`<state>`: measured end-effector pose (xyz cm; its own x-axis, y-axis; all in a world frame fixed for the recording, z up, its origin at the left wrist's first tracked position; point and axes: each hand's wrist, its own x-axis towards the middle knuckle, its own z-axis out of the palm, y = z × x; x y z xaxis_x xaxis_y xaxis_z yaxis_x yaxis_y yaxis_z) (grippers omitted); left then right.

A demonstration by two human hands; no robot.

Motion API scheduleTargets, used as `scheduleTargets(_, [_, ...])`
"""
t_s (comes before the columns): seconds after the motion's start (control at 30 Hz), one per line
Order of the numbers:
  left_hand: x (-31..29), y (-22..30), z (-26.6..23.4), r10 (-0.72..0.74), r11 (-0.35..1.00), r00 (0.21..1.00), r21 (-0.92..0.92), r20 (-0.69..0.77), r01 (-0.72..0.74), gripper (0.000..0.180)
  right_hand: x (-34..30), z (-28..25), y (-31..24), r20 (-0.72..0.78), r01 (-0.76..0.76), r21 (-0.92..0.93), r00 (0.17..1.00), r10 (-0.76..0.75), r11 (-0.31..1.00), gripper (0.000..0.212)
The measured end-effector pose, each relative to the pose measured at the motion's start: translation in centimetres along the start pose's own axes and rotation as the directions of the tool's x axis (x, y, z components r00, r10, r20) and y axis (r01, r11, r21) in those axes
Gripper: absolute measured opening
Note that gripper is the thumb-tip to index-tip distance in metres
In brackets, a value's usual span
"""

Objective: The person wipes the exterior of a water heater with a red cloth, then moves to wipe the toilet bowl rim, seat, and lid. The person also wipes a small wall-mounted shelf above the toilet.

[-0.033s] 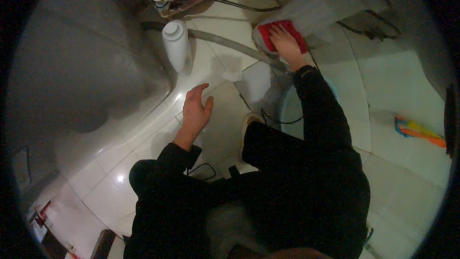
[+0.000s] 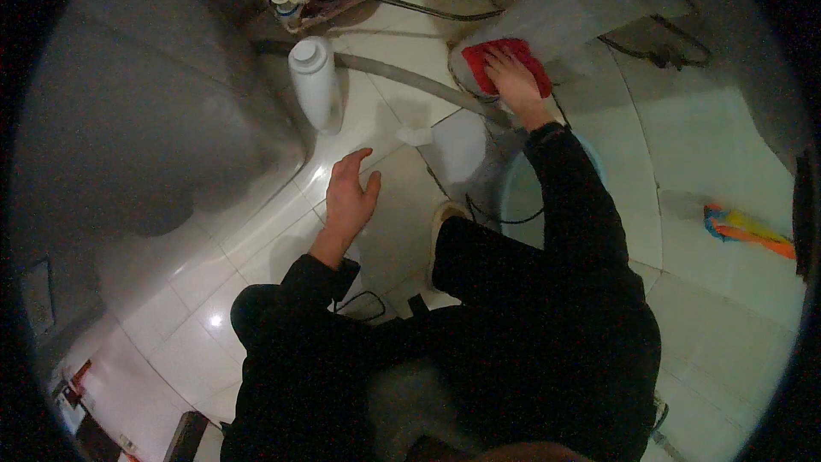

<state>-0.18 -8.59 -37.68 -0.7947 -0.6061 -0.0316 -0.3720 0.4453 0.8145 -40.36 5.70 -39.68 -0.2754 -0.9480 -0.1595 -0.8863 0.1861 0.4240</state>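
My right hand (image 2: 515,81) presses a red cloth (image 2: 481,67) against the lower end of a pale grey, smooth-sided fixture (image 2: 564,21) at the far right. Its fingers lie over the cloth, slightly apart. Nearer and to the left, my left hand (image 2: 349,197) hovers above the tiles, open, thumb apart from the fingers and nothing in it. Beyond that hand a white bottle with a round cap (image 2: 313,85) stands upright on the floor. Below my right forearm is a light blue basin (image 2: 517,197), partly hidden by the sleeve.
A grey hose (image 2: 402,77) crosses the floor behind the bottle. A valve (image 2: 286,4) with a thin dark hose stands at the back. A large grey appliance side (image 2: 154,120) fills the left. An orange, yellow and blue item (image 2: 748,231) lies at the right.
My right hand and the red cloth have shifted very slightly to the right. My left hand has stayed in place.
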Motion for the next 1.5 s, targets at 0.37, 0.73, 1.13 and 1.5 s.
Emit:
scheduleTargets(0.37, [4.9, 5.9, 1.4, -0.025, 0.582, 0.94, -0.759, 0.341, 0.292, 0.063, -3.5, -11.3, 6.9, -0.228, 0.368, 0.92, 0.227, 0.947, 0.133, 0.069])
scheduleTargets(0.73, [5.0, 6.4, -0.1, -0.14, 0.572, 0.879, -0.688, 0.455, 0.447, 0.067, 3.8, 5.8, -7.2, 0.61, 0.179, 0.765, 0.111, 0.785, -0.619, 0.059])
scheduleTargets(1.13, [3.7, 7.2, -0.7, -0.184, 0.506, 0.886, -0.731, 0.426, 0.457, 0.066, 2.6, -7.2, 3.5, 0.675, 0.601, -0.269, 0.675, 0.298, -0.753, 0.032])
scheduleTargets(1.5, [4.9, 11.1, -4.7, -0.077, 0.517, 0.947, -0.8, 0.311, 0.305, 0.062, -5.5, -32.8, 5.3, 0.026, 0.716, 0.14, 0.688, 0.726, -0.684, 0.035])
